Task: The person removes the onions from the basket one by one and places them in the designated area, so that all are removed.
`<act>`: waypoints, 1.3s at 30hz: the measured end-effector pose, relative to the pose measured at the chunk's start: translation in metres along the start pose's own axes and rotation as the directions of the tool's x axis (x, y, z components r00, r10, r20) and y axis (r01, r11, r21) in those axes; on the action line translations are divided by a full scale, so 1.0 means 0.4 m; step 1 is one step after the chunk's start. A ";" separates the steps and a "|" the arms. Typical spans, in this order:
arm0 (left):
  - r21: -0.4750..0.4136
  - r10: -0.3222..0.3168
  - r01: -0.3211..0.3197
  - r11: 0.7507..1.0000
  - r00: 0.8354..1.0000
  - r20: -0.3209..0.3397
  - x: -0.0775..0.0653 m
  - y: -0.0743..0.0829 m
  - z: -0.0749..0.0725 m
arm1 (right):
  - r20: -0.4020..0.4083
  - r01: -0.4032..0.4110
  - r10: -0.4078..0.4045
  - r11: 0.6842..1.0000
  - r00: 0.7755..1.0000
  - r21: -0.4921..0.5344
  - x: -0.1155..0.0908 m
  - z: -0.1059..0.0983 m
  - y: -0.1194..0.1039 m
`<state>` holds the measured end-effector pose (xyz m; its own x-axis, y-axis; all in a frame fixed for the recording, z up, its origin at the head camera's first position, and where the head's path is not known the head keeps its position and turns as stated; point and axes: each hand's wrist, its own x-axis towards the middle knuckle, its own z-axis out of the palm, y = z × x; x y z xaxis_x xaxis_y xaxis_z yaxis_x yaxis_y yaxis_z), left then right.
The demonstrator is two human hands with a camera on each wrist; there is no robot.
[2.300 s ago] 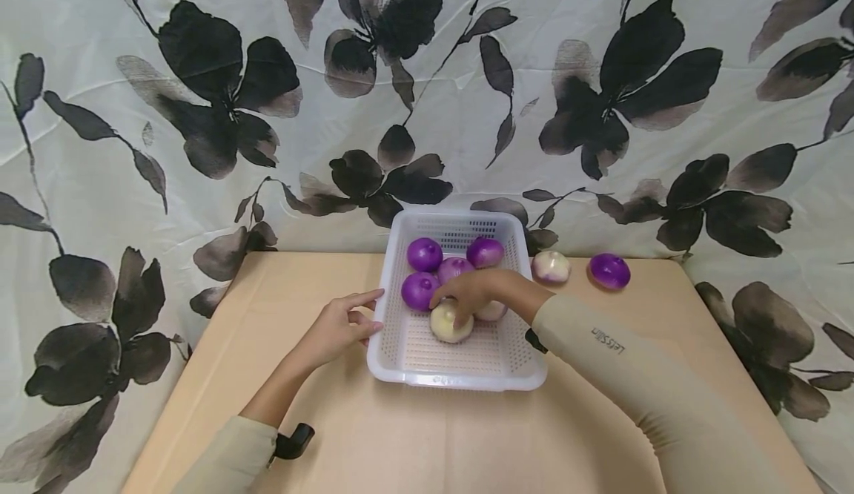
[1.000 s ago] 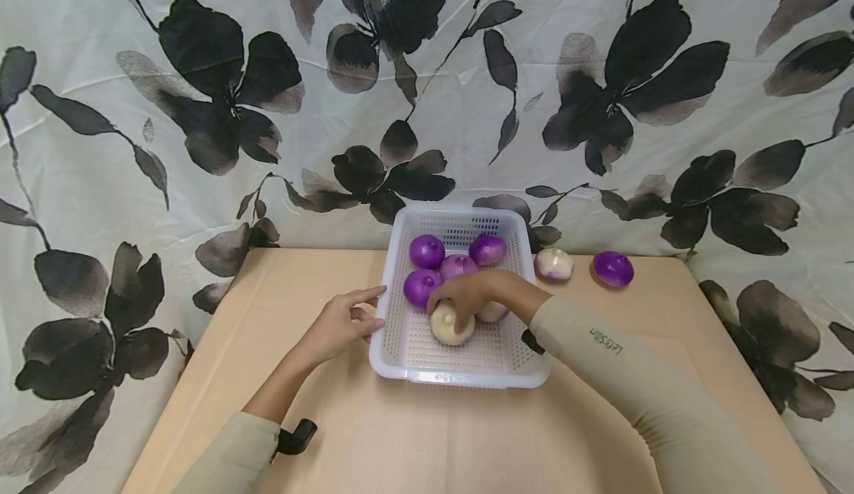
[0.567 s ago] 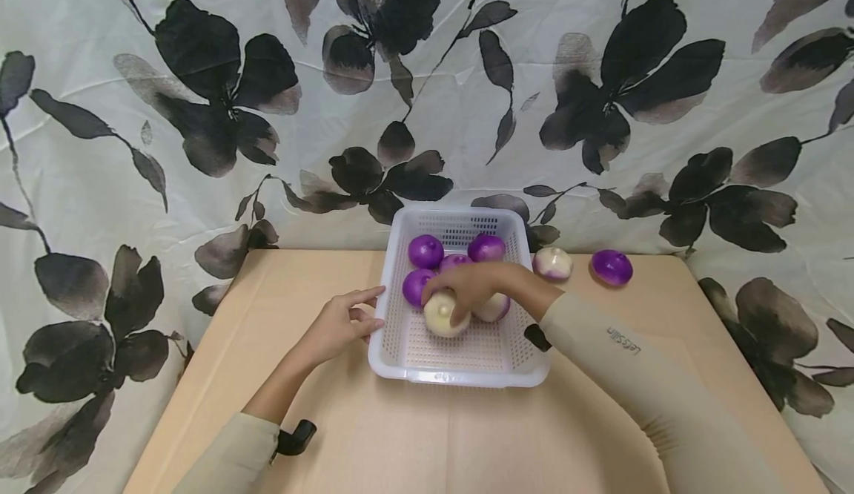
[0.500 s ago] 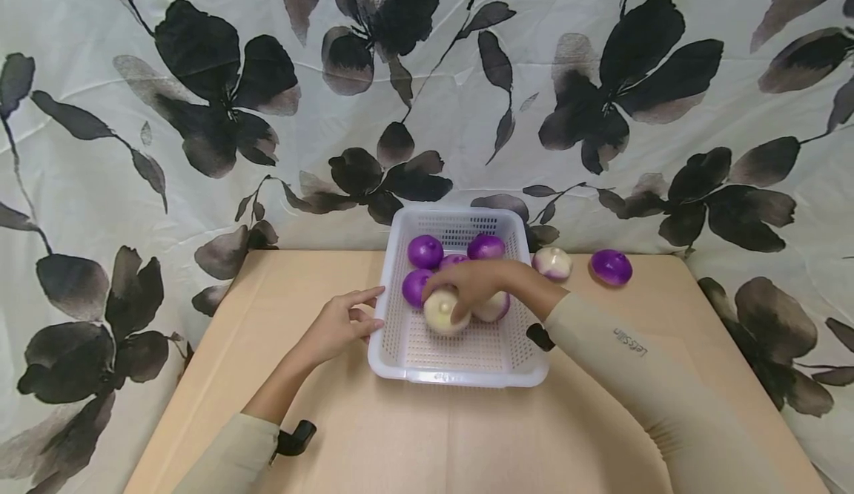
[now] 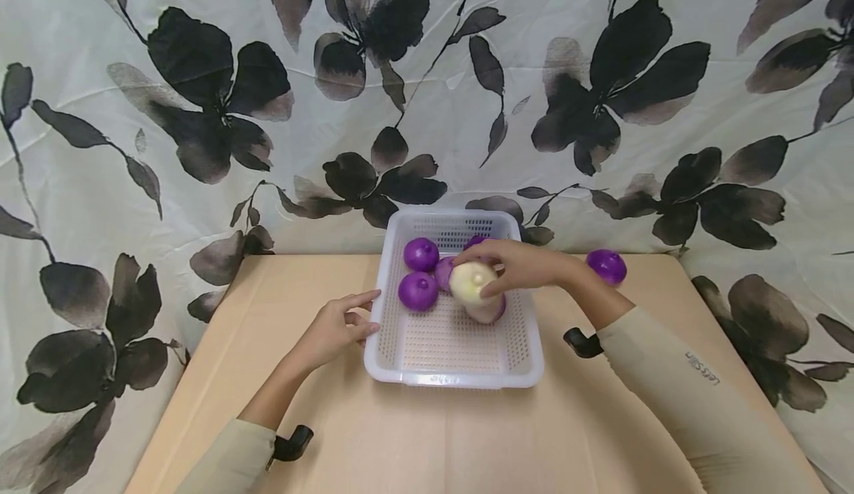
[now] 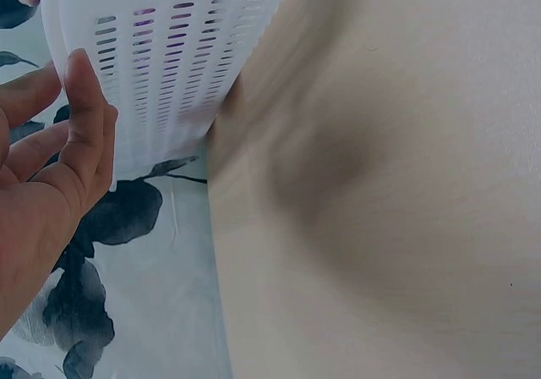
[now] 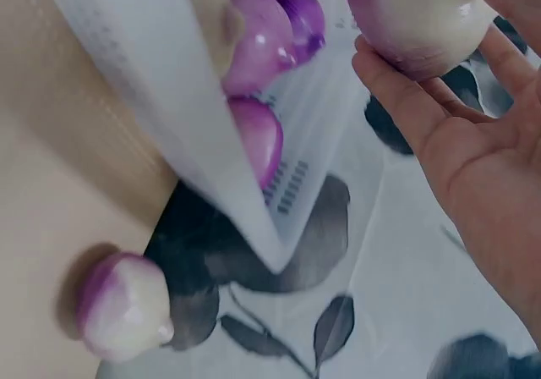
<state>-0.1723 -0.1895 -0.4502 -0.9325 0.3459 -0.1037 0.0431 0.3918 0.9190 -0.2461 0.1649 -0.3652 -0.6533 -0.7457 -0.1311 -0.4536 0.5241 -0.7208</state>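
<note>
My right hand (image 5: 514, 264) grips a pale onion (image 5: 470, 280) with a purple side, raised over the white perforated basket (image 5: 454, 375). The right wrist view has this onion (image 7: 418, 19) between thumb and fingers. My left hand (image 5: 336, 327) touches the basket's left rim; in the left wrist view its fingers (image 6: 84, 117) lie against the outer wall. At the basket's left, one purple onion (image 5: 421, 254) is behind another (image 5: 418, 291). A lighter purple onion (image 5: 444, 274) lies beside them. A pale onion (image 5: 488, 311) is partly covered by the held one, and a back purple onion by my hand.
A purple onion (image 5: 606, 265) lies on the wooden table (image 5: 434, 442), right of the basket. A pale-and-purple onion (image 7: 125, 307) on the table shows in the right wrist view; my right arm hides it in the head view. Floral cloth (image 5: 467, 145) hangs behind.
My right hand has lifted the pale onion from the basket's middle and carried it up and to the right, over another pale one. The left hand stays at the rim.
</note>
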 end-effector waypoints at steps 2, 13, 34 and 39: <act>-0.008 0.005 -0.005 1.000 1.000 0.000 -0.003 0.000 -0.001 | -0.056 0.015 -0.013 0.999 0.998 0.033 -0.023 -0.009 0.010; -0.024 0.010 -0.010 1.000 1.000 0.006 -0.010 -0.003 0.003 | -0.263 0.005 0.052 0.977 0.963 0.212 -0.153 -0.039 0.105; -0.010 0.014 -0.014 1.000 1.000 -0.001 -0.014 0.018 0.001 | -0.580 -0.355 0.414 0.909 0.701 0.220 -0.409 -0.131 0.347; 0.000 0.026 -0.026 1.000 1.000 0.000 -0.006 -0.004 0.001 | -0.645 -0.399 0.461 0.881 0.609 0.253 -0.441 -0.133 0.412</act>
<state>-0.1702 -0.1907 -0.4516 -0.9310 0.3561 -0.0801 0.0672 0.3829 0.9213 -0.2379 0.4044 -0.4247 -0.9982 0.0529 0.0270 0.0143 0.6554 -0.7551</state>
